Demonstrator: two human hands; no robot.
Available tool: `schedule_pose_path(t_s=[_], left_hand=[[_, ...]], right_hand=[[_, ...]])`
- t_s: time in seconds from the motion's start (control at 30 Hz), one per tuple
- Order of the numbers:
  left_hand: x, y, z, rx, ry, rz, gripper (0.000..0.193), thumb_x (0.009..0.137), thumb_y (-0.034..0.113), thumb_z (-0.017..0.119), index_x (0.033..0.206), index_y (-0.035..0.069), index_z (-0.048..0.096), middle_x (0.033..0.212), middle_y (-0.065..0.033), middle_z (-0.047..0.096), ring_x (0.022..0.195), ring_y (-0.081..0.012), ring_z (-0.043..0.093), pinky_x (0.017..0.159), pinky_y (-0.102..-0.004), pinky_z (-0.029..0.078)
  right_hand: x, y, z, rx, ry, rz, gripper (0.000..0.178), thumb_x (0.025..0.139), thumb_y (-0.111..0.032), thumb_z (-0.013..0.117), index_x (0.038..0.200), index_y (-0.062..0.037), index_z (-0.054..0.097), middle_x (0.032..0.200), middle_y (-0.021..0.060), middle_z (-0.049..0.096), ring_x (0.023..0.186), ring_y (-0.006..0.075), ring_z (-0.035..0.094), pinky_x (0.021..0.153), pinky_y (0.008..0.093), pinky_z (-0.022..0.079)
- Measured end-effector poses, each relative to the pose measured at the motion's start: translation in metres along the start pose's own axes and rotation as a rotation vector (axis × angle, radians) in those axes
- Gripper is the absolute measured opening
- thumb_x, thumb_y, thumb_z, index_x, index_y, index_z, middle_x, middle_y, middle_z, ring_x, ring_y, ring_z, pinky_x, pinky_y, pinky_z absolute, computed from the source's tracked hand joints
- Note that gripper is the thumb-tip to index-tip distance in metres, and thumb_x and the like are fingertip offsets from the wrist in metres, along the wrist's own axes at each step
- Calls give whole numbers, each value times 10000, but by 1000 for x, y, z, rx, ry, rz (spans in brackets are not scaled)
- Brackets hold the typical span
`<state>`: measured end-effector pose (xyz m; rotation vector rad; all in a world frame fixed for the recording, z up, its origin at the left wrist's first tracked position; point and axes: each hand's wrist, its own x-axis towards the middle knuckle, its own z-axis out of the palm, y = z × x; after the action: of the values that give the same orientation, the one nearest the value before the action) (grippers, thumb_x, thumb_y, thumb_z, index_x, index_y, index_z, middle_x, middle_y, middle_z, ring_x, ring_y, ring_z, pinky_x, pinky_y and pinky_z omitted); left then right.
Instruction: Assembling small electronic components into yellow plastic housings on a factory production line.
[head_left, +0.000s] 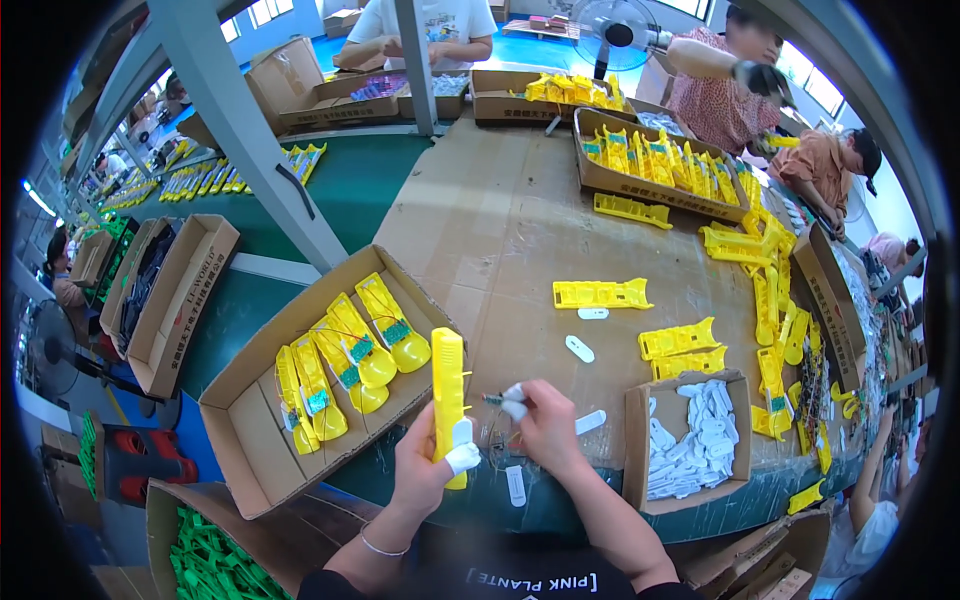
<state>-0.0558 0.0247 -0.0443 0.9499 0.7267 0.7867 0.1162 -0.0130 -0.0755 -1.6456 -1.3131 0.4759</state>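
Observation:
My left hand (418, 472) is closed round a long yellow plastic shell (449, 385), held upright over the table's front edge. White covers sit on some fingertips of both hands. Just to the right, my right hand (548, 425) pinches a small dark-green circuit board (493, 399) with thin wires, apart from the shell. A white oval piece (516, 486) lies below, between my hands. To the left stands a cardboard box (240, 415) with several yellow shells (362, 345) bearing green boards and wires. Another white oval piece (590, 421) lies beside my right hand.
A small carton (637, 450) of white oval pieces stands at the right. Loose yellow shells (600, 294) lie farther back, before a filled carton (655, 185). A grey metal post (245, 140) rises at left. Green parts (215, 560) fill a box below. Co-workers sit around.

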Motion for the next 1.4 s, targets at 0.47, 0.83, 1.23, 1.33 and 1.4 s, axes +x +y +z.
schedule_pose_path(t_s=[0.47, 0.83, 1.23, 1.33, 1.4], left_hand=[[-7, 5, 45, 519, -143, 522, 731, 732, 148, 689, 1316, -12, 278, 1039, -169, 588, 965, -251, 593, 885, -357, 451], [20, -15, 33, -683, -526, -193, 551, 898, 288, 402, 1363, 35, 248, 1313, -125, 383, 1138, -241, 448, 978, -384, 347], [15, -21, 37, -608, -435, -192, 467, 922, 349, 403, 1249, 15, 391, 1171, -109, 507, 1079, -232, 511, 915, -365, 416], [15, -20, 38, -584, -394, -133, 474, 925, 356, 400, 1261, 22, 379, 1194, -103, 489, 1098, -220, 496, 938, -358, 396], [16, -21, 41, -547, -409, -81, 487, 926, 362, 397, 1276, 26, 364, 1207, -101, 478, 1117, -212, 480, 957, -352, 378]], right_hand=[[-15, -51, -76, 425, -77, 255, 109, 787, -4, 617, 869, 35, 556, 739, 70, 616, 665, 79, 600, 540, 204, 466], [-15, -83, -79, 351, -150, 115, 123, 780, 21, 618, 887, 37, 560, 724, 48, 594, 646, 70, 591, 564, 207, 482], [-10, -84, -73, -7, -121, -36, 141, 735, -1, 646, 857, 18, 577, 747, 96, 579, 613, 163, 589, 554, 243, 488], [-14, -82, -69, -108, -39, -262, 178, 709, 6, 651, 872, 17, 582, 813, 113, 550, 652, 200, 575, 556, 263, 492], [-20, -82, -64, -273, -13, -357, 201, 693, 6, 652, 881, 24, 583, 852, 129, 529, 692, 219, 574, 561, 277, 498]])
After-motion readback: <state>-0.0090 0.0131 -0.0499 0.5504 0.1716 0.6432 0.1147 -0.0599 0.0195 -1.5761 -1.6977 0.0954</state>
